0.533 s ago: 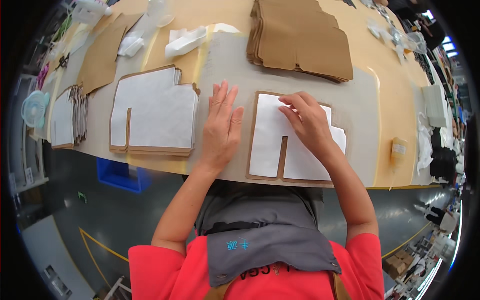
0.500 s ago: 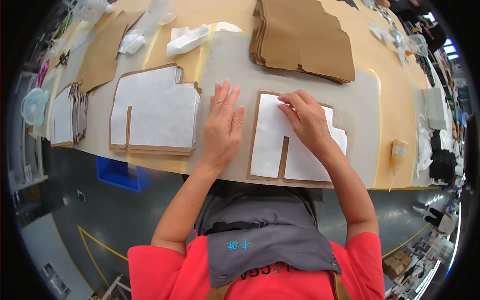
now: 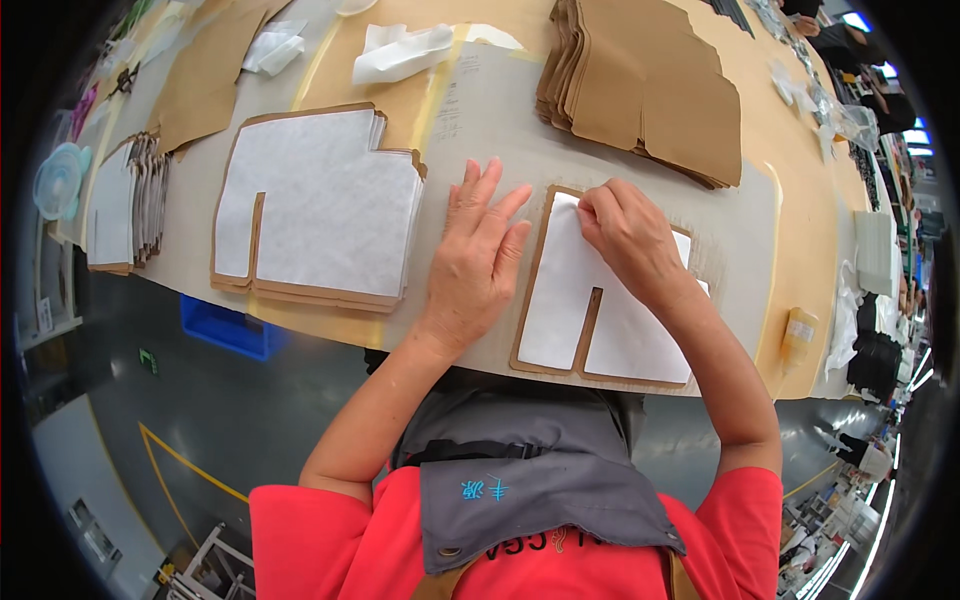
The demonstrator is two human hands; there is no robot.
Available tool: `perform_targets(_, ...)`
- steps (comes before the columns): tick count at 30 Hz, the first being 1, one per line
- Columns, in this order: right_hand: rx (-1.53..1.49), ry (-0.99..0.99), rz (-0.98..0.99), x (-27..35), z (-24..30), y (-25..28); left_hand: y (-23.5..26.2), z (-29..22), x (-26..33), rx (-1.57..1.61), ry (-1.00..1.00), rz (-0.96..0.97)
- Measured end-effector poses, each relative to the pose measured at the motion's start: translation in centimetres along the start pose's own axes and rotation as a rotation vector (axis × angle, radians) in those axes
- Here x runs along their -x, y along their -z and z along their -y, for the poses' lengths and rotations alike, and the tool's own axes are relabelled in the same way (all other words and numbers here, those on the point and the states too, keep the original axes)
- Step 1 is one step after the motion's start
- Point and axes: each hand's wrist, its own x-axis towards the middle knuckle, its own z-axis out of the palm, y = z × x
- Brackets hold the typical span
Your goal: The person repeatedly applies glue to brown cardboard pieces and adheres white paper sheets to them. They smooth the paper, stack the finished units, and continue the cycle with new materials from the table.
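A white notched sheet [image 3: 556, 290] lies on a slightly larger brown piece [image 3: 527, 330] at the table's near edge, its narrow slot showing brown. Over the sheet's upper part is my right hand [image 3: 635, 240], fingers curled together in a pinch at its top edge; whatever sits between the fingertips is hidden. My left hand [image 3: 475, 265] hovers or rests just left of this piece, fingers spread and holding nothing. Farther left is a stack of similar white-faced brown pieces [image 3: 320, 210], with the same slot and a stepped corner.
Behind my right hand stands a pile of plain brown pieces [image 3: 650, 80]. More white-and-brown pieces [image 3: 112, 215] lean at the far left, near a brown sheet [image 3: 200, 95]. Crumpled white paper [image 3: 400, 55] lies at the back. A yellowish bottle [image 3: 797, 335] is at the right edge.
The whole view has shifted, the table's right side dropping lower. My left fingers have spread wider. My right fingers have drawn closer together, still at the sheet's top edge.
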Motion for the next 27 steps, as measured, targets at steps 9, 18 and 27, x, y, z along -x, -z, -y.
perform_targets(9, -0.058, 0.158, -0.171, 0.9, -1.2, -0.7, -0.5, 0.2, -0.5, -0.106, -0.06, 0.054)
perform_targets(18, -0.058, 0.257, -0.238, 1.8, -1.9, -0.9, -0.7, -0.1, -1.1, -0.107, -0.056, 0.124)
perform_targets(27, -0.261, 0.004, -0.105, 2.0, -2.2, 1.2, -2.1, 0.0, -2.1, -0.118, -0.121, 0.195)
